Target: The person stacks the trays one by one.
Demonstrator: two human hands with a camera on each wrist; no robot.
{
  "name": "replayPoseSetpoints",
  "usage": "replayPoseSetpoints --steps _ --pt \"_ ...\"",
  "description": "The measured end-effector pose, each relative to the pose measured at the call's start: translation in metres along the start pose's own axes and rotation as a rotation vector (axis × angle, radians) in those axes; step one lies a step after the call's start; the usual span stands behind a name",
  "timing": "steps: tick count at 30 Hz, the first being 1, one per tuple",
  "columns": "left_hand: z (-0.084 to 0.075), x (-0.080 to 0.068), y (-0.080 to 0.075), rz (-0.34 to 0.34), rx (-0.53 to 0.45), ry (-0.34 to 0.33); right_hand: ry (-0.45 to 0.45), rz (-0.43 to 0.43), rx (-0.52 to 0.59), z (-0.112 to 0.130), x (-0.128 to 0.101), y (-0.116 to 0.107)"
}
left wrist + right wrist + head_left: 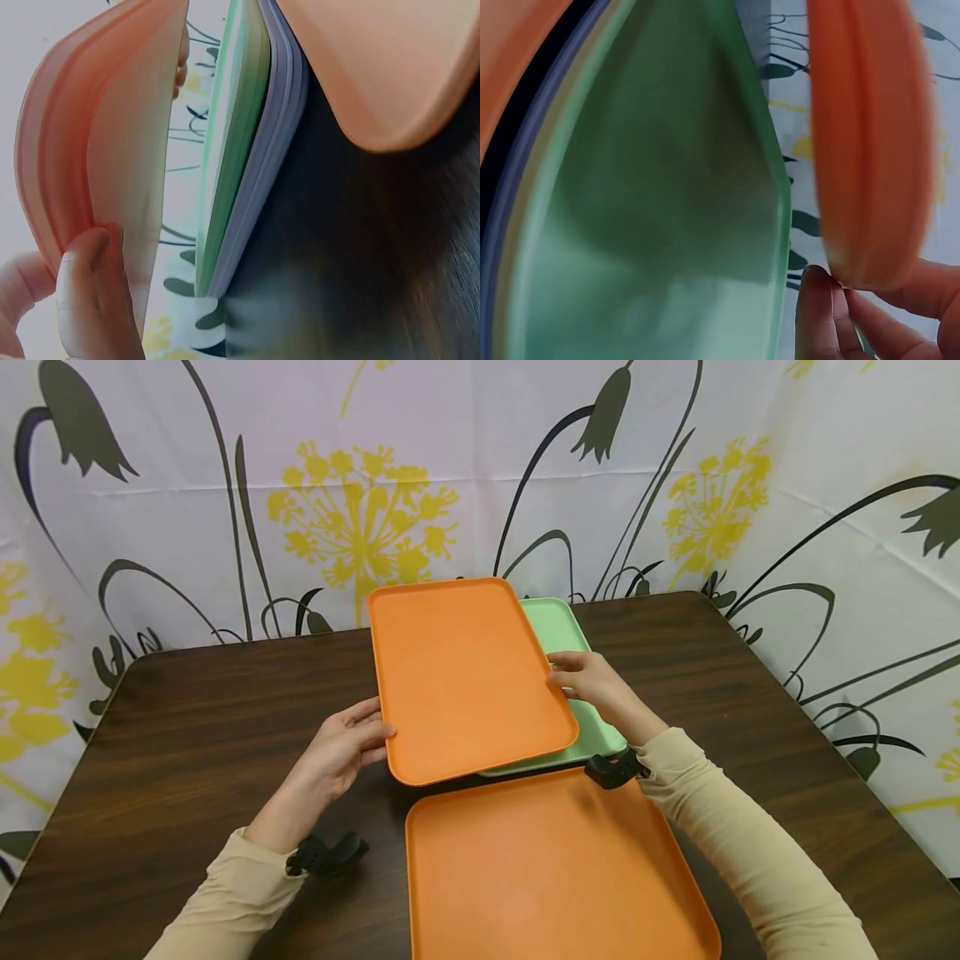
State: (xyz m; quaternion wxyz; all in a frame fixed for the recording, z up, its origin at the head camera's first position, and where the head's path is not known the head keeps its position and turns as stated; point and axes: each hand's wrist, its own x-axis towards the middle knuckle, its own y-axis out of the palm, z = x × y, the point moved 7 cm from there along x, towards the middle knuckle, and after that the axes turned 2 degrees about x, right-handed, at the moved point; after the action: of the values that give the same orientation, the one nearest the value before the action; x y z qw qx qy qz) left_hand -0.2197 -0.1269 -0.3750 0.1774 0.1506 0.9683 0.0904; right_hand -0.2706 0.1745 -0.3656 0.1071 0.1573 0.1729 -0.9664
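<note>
Orange tray (465, 672) between both hands (352, 747)

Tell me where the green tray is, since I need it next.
In the head view the green tray lies mid-table, right of centre, mostly under the lifted orange tray, beside the right hand.

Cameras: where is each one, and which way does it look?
Head: above, looking down at the table, both hands and sleeves, three trays.
Left wrist: by the left hand, looking along the lifted orange tray; fingers show.
Right wrist: by the right hand, facing the green tray; fingertips show.
All share the lifted orange tray.
</note>
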Motion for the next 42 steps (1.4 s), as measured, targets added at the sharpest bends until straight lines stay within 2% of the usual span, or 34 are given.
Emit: replayPoseSetpoints --steps 7,15,22,27,39,42 --pt "-0.005 0.009 0.017 0.022 0.015 0.003 0.024 -0.051 -0.021 -0.007 -0.001 -0.015" --pt "-0.001 0.025 0.032 0.037 0.029 -0.042 0.033 -0.08 -0.008 -0.01 -0.003 -0.032" --pt "0.006 0.038 0.047 0.041 0.073 -0.083 0.037 -0.116 -0.105 -0.017 -0.007 -0.049" --pt "0.01 0.042 0.053 0.03 0.099 -0.12 0.043 -0.115 -0.119 -0.021 -0.008 -0.055" --pt "0.019 0.051 0.059 -0.039 0.296 -0.202 0.083 -0.106 -0.12 -0.03 -0.007 -0.061" --pt "0.016 0.051 0.059 -0.058 0.331 -0.207 0.086 -0.105 -0.131 -0.03 -0.005 -0.062"
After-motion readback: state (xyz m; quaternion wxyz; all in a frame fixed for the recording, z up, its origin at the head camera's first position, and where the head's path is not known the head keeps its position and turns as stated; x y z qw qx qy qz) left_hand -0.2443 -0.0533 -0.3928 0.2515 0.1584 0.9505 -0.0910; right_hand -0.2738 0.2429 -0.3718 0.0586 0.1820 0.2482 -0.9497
